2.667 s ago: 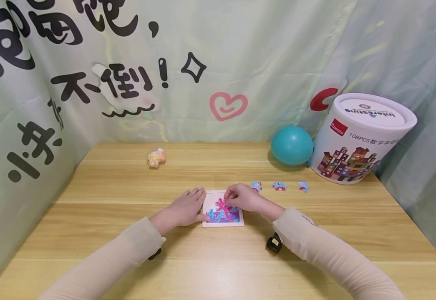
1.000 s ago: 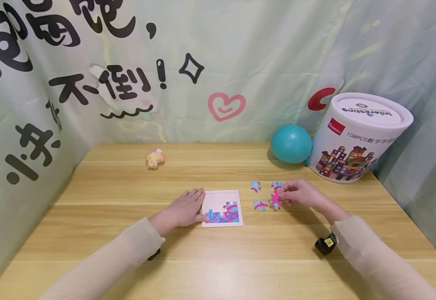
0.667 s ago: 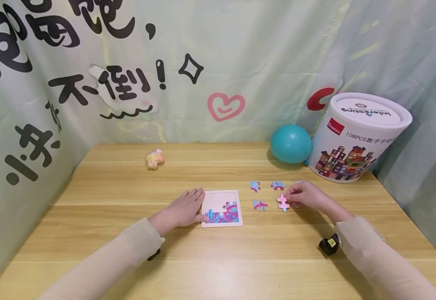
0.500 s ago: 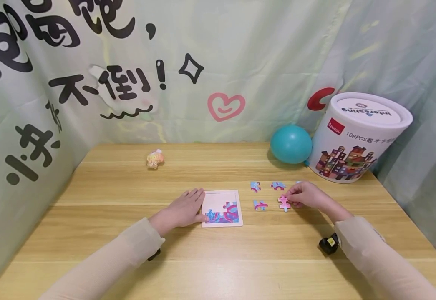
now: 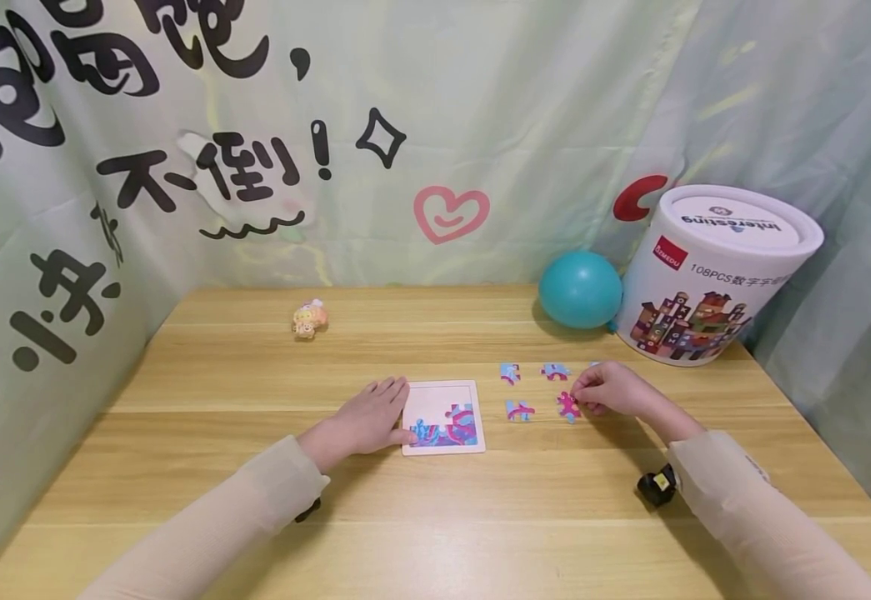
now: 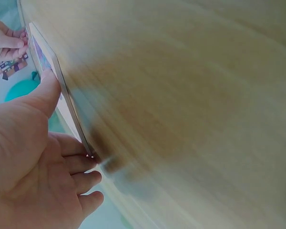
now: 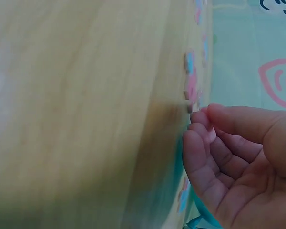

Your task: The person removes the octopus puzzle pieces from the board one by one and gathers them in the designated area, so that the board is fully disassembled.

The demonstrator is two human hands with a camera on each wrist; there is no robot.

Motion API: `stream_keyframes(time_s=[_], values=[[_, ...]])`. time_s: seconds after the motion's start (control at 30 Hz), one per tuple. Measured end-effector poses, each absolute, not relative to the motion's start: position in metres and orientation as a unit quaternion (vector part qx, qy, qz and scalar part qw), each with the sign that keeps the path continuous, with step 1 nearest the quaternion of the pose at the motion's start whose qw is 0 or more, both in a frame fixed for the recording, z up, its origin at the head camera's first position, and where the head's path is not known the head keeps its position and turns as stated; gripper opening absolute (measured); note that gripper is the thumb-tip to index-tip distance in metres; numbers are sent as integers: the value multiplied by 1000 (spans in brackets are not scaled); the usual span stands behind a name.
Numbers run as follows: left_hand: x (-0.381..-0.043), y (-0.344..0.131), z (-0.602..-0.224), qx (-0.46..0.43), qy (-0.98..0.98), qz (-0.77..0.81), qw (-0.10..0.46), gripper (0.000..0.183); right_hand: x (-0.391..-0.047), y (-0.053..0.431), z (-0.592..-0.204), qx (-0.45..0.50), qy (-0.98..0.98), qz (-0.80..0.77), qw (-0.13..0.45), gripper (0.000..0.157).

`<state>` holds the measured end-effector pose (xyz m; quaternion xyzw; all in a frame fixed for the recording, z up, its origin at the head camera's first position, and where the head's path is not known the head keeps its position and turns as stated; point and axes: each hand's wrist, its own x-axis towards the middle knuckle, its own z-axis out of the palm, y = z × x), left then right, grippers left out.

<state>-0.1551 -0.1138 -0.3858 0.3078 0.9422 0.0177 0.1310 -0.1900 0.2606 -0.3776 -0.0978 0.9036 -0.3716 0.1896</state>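
A square puzzle tray (image 5: 435, 392) lies on the table, its lower part and a patch at right filled with blue, purple and pink pieces. My left hand (image 5: 367, 417) rests along the tray's left edge, thumb over the near corner and fingers extended; the left wrist view shows the palm (image 6: 28, 162) beside the tray. Right of the tray, my right hand (image 5: 618, 392) pinches the edge of a magenta puzzle piece (image 5: 568, 406) low over the table. In the right wrist view that piece (image 7: 191, 83) stands right at the curled fingertips.
Loose puzzle pieces lie around the right hand: one at back left (image 5: 509, 372), another beside it (image 5: 555, 371) and a nearer one (image 5: 520, 410). A further piece is mostly hidden behind the hand. Behind stand a teal balloon (image 5: 581, 289), a white bucket (image 5: 713, 275) and a small figurine (image 5: 309, 318).
The right hand has carried the magenta piece out of the tray and to the right, among the loose pieces; lately it shifts only slightly. The left hand stays on the tray.
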Motion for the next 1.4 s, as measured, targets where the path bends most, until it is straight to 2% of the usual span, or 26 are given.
stream_keyframes(time_s=[0.2, 0.47, 0.77, 1.07, 1.4], values=[[-155, -114, -386, 310, 942, 17, 128, 79, -191, 249, -371, -127, 906, -370, 161, 14], [-155, -114, -386, 308, 942, 21, 129, 79, -190, 208, -367, -207, 897, -370, 122, 15], [-154, -114, -385, 303, 944, 17, 129, 80, -186, 161, -369, -247, 886, -366, 140, 15], [-154, -113, -385, 302, 944, 21, 131, 78, -183, 135, -378, -257, 878, -363, 178, 13], [-155, -114, -385, 305, 943, 19, 131, 80, -183, 126, -384, -272, 898, -306, 159, 12]])
